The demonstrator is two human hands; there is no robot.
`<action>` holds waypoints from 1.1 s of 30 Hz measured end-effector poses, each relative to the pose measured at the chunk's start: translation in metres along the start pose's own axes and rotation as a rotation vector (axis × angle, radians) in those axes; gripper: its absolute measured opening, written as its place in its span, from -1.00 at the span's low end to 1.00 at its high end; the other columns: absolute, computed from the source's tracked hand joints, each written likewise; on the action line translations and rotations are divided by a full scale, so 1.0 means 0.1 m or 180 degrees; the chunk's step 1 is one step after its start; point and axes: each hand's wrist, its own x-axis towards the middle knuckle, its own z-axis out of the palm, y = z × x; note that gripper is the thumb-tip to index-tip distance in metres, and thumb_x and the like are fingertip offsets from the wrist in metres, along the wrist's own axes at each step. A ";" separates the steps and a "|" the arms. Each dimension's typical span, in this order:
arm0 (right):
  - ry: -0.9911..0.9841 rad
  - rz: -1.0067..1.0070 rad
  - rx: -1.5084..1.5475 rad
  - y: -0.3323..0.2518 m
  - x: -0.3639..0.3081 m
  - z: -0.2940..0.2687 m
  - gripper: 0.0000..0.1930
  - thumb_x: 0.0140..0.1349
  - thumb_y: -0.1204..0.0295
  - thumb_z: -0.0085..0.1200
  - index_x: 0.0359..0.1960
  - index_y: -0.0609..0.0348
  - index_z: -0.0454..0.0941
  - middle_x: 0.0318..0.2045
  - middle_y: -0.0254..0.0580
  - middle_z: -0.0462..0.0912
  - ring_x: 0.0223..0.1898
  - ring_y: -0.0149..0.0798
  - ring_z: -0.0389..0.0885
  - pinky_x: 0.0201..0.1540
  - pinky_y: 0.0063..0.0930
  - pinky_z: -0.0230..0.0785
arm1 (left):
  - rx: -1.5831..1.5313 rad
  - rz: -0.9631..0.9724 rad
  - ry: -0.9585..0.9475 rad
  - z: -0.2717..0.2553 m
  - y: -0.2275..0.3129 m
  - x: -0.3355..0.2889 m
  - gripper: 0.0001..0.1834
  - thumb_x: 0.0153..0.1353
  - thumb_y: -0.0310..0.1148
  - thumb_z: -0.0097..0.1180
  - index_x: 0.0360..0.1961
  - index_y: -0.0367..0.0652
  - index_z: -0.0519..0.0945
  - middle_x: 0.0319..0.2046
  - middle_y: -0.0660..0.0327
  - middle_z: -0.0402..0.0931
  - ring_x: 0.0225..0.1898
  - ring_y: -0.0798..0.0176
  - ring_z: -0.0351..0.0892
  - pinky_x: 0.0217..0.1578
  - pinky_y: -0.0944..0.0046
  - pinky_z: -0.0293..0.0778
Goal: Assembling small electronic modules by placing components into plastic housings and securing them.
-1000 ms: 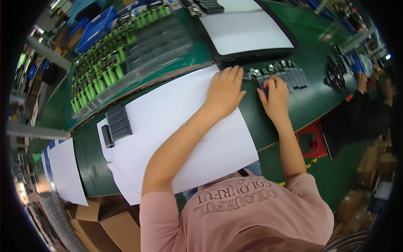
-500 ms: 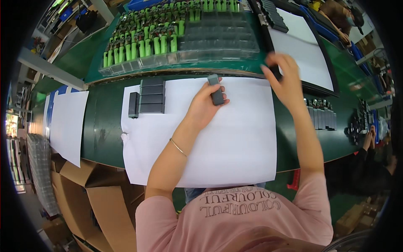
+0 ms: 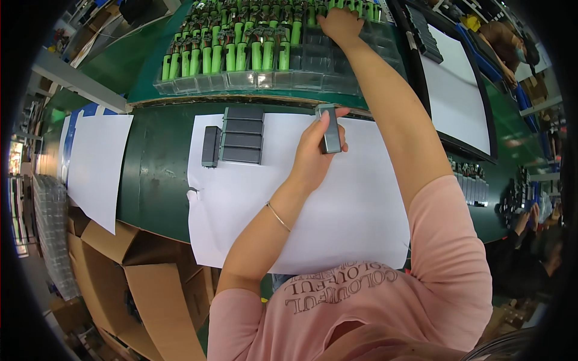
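Note:
My left hand (image 3: 314,150) is closed round a dark grey rectangular case (image 3: 330,133), thumb along its near side, above a white sheet (image 3: 343,204). At the far side, my right hand (image 3: 342,27) reaches over a clear compartment tray (image 3: 226,81) of green battery cells (image 3: 217,59) with small boards on top. It is at the tray's back rows, beside several cells; its fingertips are partly hidden, so whether it grips one does not show. On the sheet's left lie a stack of dark grey cases (image 3: 243,135) side by side and a single case (image 3: 211,146).
Right of the tray is a black-framed white panel (image 3: 454,90) with a row of dark cases (image 3: 424,33). Grey packs (image 3: 471,183) stand at the table's right. Another white sheet (image 3: 99,168) lies left; an open cardboard box (image 3: 156,295) is below. A co-worker (image 3: 500,45) sits far right.
My right hand has moved from near the panel, up and left, to the back of the tray. The left hand still holds its case, now tilted slightly differently. The whole view has shifted a little.

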 end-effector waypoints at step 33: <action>-0.1130 0.0319 0.4890 0.35 -1.43 -1.79 -0.57 -0.04 0.39 0.34 -0.11 0.18 0.50 -0.28 -0.41 0.54 -0.22 -0.52 0.46 -0.16 -0.66 0.30 | 0.2187 -0.0234 0.0131 0.18 -0.15 -0.08 -0.82 0.07 -0.47 0.08 -0.27 -0.24 0.46 -0.52 0.29 0.46 -0.49 0.41 0.47 -0.41 0.40 0.41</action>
